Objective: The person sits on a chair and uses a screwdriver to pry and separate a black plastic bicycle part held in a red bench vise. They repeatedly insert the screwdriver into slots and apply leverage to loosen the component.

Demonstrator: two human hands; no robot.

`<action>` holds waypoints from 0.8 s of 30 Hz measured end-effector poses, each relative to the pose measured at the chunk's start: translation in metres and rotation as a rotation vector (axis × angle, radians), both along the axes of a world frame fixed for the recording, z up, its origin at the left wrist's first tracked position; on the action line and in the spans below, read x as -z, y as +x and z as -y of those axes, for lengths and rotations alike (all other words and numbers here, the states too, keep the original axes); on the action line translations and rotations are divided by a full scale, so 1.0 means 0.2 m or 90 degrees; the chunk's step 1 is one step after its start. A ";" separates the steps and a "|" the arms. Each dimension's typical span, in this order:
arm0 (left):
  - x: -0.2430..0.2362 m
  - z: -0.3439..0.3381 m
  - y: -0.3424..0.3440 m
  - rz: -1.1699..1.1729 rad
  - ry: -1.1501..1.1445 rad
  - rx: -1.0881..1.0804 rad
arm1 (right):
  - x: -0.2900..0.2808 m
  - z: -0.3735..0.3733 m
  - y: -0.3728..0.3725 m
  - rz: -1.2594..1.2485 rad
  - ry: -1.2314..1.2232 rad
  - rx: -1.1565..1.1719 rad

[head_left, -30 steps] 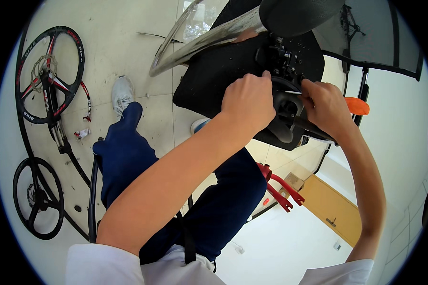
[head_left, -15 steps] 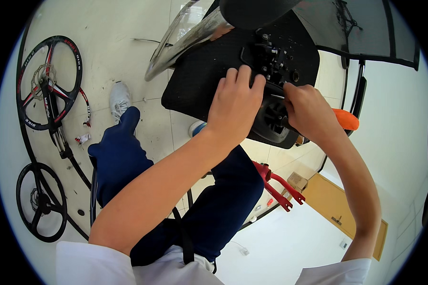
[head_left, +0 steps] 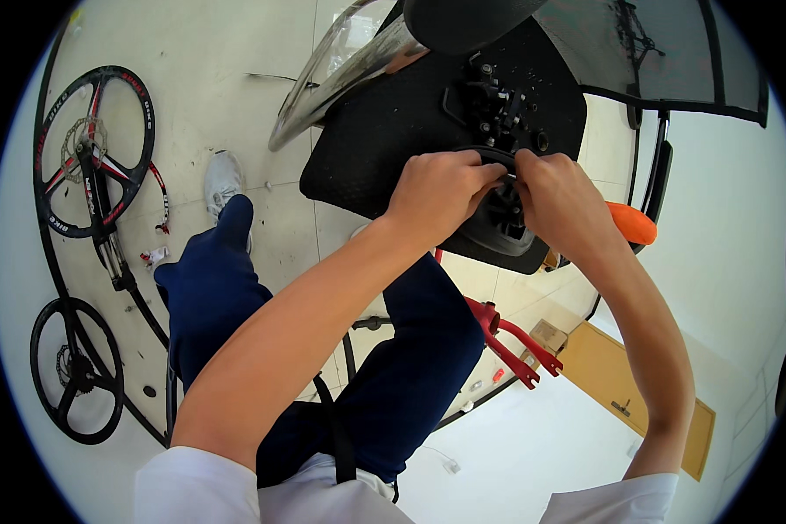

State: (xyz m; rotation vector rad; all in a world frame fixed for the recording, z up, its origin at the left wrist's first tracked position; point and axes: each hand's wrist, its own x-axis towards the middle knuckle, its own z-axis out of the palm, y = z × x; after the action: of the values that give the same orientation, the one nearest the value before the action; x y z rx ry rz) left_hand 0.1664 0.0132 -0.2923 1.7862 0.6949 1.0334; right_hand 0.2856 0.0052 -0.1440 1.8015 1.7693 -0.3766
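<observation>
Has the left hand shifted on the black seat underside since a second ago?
Yes. The left hand has slid away from the black bracket mechanism toward the seat's near edge, where it meets the right hand at the round part.

The black seat underside (head_left: 384, 148) looks matt, rough plastic, its curved plate (head_left: 341, 79) glossy metal.

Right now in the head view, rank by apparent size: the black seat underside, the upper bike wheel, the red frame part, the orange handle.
1. Black seat underside, though nearest the camera
2. Upper bike wheel
3. Red frame part
4. Orange handle, partly hidden
</observation>
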 end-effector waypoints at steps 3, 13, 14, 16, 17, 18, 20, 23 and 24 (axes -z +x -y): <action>0.00 -0.01 0.04 -0.035 0.015 -0.012 | 0.00 -0.01 0.00 -0.009 -0.003 0.002; -0.01 0.00 0.06 -0.048 0.032 -0.039 | -0.36 -0.01 0.06 -0.011 0.039 -0.133; 0.00 0.00 0.06 -0.049 0.029 -0.043 | -0.42 -0.02 0.05 0.026 0.011 -0.011; 0.00 0.01 0.06 -0.057 0.027 -0.050 | -0.50 0.03 0.11 0.042 0.038 0.017; 0.00 0.01 0.07 -0.056 0.027 -0.050 | -0.51 0.06 0.16 0.013 0.042 0.078; 0.00 0.01 0.07 -0.043 0.023 -0.050 | -0.51 0.08 0.20 -0.017 0.045 0.139; 0.00 0.00 0.07 -0.017 0.016 -0.049 | -0.47 0.13 0.23 -0.041 0.075 0.150; -0.01 -0.01 0.06 -0.026 -0.027 -0.046 | -0.44 0.15 0.27 -0.072 0.113 0.182; 0.00 -0.01 0.06 -0.017 -0.028 -0.055 | -0.45 0.14 0.24 -0.070 0.100 0.209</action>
State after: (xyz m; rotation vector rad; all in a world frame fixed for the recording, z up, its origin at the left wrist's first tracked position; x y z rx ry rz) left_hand 0.1787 0.0146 -0.2916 1.7480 0.8117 1.0458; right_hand 0.3335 -0.0224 -0.0546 2.2311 1.6108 -0.4859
